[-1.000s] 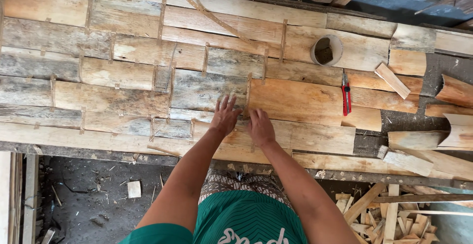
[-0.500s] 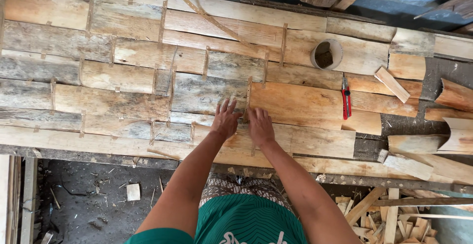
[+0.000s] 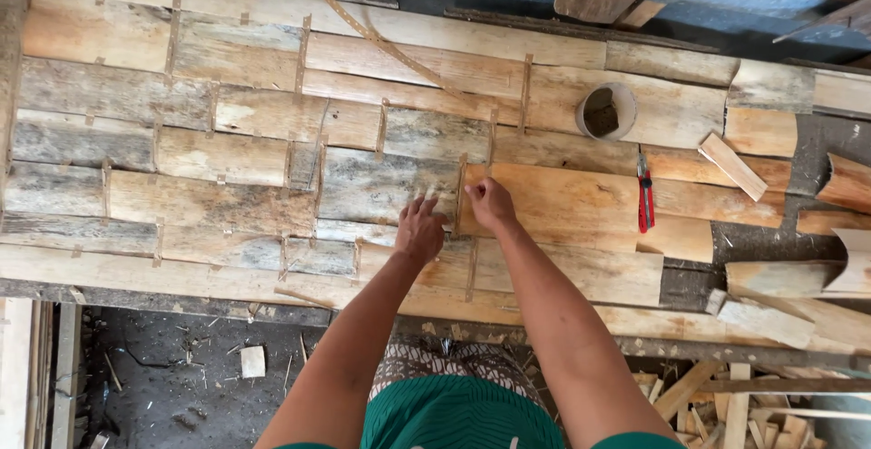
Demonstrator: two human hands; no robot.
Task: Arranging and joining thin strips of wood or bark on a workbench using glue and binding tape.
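A mat of flattened wooden slats point(image 3: 227, 154), joined by thin vertical strips, lies across the work surface. My left hand point(image 3: 420, 229) rests flat on a grey slat point(image 3: 386, 186), fingers spread. Just to its right, my right hand point(image 3: 491, 204) pinches the upper part of a thin vertical strip point(image 3: 461, 197) at the seam between the grey slat and an orange-toned slat point(image 3: 562, 200). The strip runs down between the two hands.
A red-handled utility knife point(image 3: 644, 197) lies on the slats to the right. A short cylinder cup point(image 3: 605, 111) stands behind it. Loose wood pieces point(image 3: 733, 166) and curved offcuts point(image 3: 853, 181) sit at the right; scraps point(image 3: 726, 404) litter the ground below.
My right hand has moved up from the lower slat to the top of the vertical strip and closed on it. My left hand has shifted slightly downward and stays flat.
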